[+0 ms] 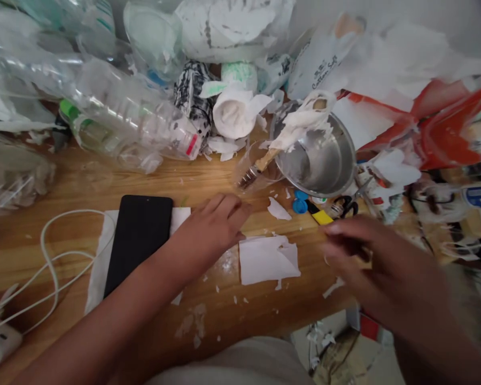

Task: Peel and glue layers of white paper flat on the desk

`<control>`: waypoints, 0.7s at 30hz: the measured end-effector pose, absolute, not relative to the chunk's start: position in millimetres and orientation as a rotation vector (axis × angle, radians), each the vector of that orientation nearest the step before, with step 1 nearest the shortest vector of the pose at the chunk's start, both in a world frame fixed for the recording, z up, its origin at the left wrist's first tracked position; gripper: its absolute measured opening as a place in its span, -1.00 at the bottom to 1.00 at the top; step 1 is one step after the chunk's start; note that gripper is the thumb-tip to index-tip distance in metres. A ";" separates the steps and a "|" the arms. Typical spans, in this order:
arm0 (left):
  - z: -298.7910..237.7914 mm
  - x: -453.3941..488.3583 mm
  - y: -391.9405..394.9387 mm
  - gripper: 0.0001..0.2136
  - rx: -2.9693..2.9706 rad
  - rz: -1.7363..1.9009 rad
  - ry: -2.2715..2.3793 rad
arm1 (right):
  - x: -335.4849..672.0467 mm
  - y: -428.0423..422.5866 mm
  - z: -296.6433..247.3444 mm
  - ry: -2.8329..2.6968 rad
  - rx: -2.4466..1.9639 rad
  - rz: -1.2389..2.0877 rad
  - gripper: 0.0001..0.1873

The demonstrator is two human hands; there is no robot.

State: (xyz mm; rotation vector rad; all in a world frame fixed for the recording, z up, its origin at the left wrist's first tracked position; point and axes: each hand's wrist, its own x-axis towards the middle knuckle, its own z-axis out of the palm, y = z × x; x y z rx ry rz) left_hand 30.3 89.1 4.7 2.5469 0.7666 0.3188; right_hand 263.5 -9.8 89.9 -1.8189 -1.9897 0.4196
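My left hand (218,222) lies low over the wooden table, palm down, its fingers loosely stretched and nothing seen in them. Just right of its thumb is a torn piece of white paper (266,262), lying flat with a ragged upper right corner. My right hand (369,262) hovers to the right of that paper, blurred by motion. Its fingers look apart, and I see nothing held. Beside its fingertips lies a yellow and black tool handle (319,214), perhaps a cutter. A small paper scrap (279,208) lies above the white paper.
A steel bowl (332,155) stands behind, with a brush (258,168) in a clear cup and torn paper at its rim. Blue caps (300,203) and scissors (350,203) lie in front. Plastic bottles (132,107) crowd the back left. A black phone (140,240) lies left.
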 end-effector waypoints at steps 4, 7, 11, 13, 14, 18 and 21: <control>13.9 20.7 55.1 -0.63 2.638 0.490 0.826 | 272.2 -35.7 49.3 -2.126 -1.801 0.478 -0.71; 21.6 17.1 10.4 -0.65 2.306 0.624 0.921 | 263.2 -32.1 28.6 -2.140 -1.729 0.451 -0.54; 19.8 13.7 -27.5 -0.59 2.114 0.535 0.919 | 250.6 -22.3 23.8 -2.233 -1.771 0.502 -0.65; 15.6 11.4 -28.4 -0.55 2.058 0.542 0.943 | 248.8 -20.3 31.3 -2.209 -1.760 0.597 -0.71; 14.2 10.2 -25.8 -0.53 2.021 0.543 0.949 | 248.6 -20.2 38.1 -2.178 -1.740 0.700 -0.72; 21.1 4.9 -14.9 -0.30 1.787 0.517 0.860 | 248.1 -25.8 78.8 -1.947 -1.609 1.373 -0.87; 33.1 1.3 -16.9 -0.45 1.426 0.416 0.763 | 247.4 -31.2 98.7 -1.672 -1.611 1.682 -0.97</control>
